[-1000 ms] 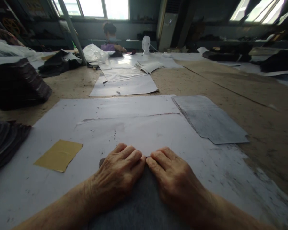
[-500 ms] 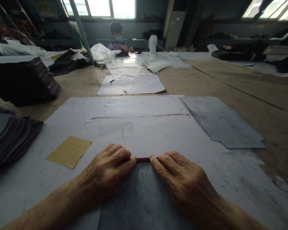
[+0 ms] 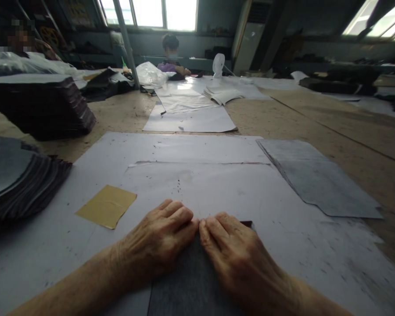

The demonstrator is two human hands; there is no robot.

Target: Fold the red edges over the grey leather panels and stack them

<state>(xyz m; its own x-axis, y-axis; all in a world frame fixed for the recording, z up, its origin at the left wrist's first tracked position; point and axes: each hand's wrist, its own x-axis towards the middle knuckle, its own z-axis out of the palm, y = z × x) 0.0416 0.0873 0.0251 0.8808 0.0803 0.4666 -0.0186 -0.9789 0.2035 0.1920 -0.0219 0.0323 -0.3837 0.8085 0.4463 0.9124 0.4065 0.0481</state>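
A dark grey leather-like sheet [image 3: 191, 285] lies in front of me, its far edge folded over to a maroon face. Both hands press on that edge with bent fingers. My left hand [image 3: 164, 239] is closed on the edge from the left. From the other side, my right hand [image 3: 240, 254] pinches the same edge, and the two sets of fingertips nearly meet. Beyond my right knuckles a short bit of maroon edge [image 3: 246, 224] shows at the sheet's corner. My hands hide most of the fold.
White paper [image 3: 197, 184] covers the worktable, with a tan square [image 3: 107, 206] at left. Stacks of dark pieces [image 3: 42, 105] stand along the left side. Grey sheets [image 3: 316, 180] lie at right. A person [image 3: 171, 61] sits across the table near a white fan [image 3: 218, 66].
My right hand has slid left along the edge, closing the gap where the maroon strip showed. The sheet's right corner now shows past it. The whole view has shifted slightly.
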